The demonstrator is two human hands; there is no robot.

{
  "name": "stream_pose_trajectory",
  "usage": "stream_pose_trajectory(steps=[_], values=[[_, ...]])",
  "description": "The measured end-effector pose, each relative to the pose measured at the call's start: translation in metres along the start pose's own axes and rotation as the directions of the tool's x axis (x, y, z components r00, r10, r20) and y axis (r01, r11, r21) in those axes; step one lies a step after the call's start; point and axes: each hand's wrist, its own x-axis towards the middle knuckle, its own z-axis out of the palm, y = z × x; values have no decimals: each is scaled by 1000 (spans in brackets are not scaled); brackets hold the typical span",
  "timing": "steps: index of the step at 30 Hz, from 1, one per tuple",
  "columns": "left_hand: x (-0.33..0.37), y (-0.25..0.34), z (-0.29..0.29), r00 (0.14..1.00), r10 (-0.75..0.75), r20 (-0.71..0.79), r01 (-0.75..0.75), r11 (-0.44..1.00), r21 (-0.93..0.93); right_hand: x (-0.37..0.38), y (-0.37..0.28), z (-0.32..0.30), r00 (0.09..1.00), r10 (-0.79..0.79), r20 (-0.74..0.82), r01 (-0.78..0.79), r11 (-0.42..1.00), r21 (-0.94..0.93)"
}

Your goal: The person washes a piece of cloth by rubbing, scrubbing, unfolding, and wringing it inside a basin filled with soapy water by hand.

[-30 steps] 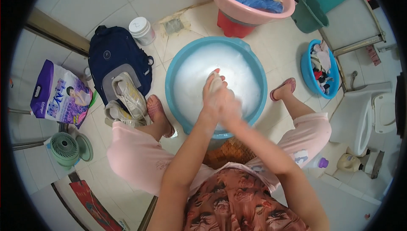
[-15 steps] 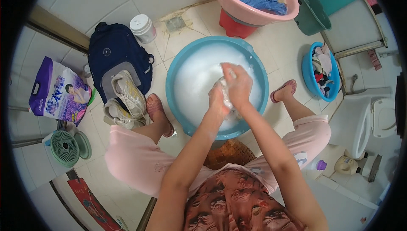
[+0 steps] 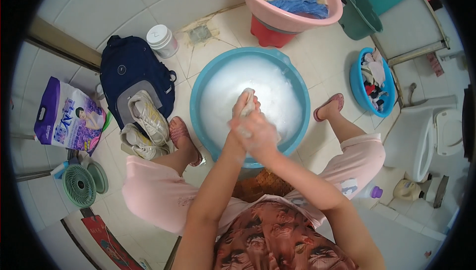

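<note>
A blue basin full of white suds stands on the floor between my feet. Over its near half, my left hand is closed around a wet, pale cloth whose end sticks up past the fingers. My right hand, soapy and smeared by motion, presses across the same cloth close to the left wrist. Most of the cloth is hidden by the two hands, so I cannot tell what garment it is.
To the left lie a navy backpack, pale sneakers, a purple detergent bag and a green fan. Beyond the basin stand a white tub and a pink basin of laundry. A smaller blue basin holds clothes near the toilet.
Both hands have shifted left and nearer to me over the basin. My right hand has slid down from the left fingertips toward the left wrist. The whole view has moved slightly.
</note>
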Motion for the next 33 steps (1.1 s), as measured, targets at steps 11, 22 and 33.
stream_pose_trajectory(steps=[11,22,33], values=[[37,57,-37,561,-764,319,658,178,-731,71,124,-61,524,671,524,-828,256,499],[15,39,-33,883,-361,301,159,833,530,77,110,-113,629,499,596,-724,98,683],[37,55,-78,623,-591,511,779,522,-347,51,119,-97,808,30,588,-20,1000,-24]])
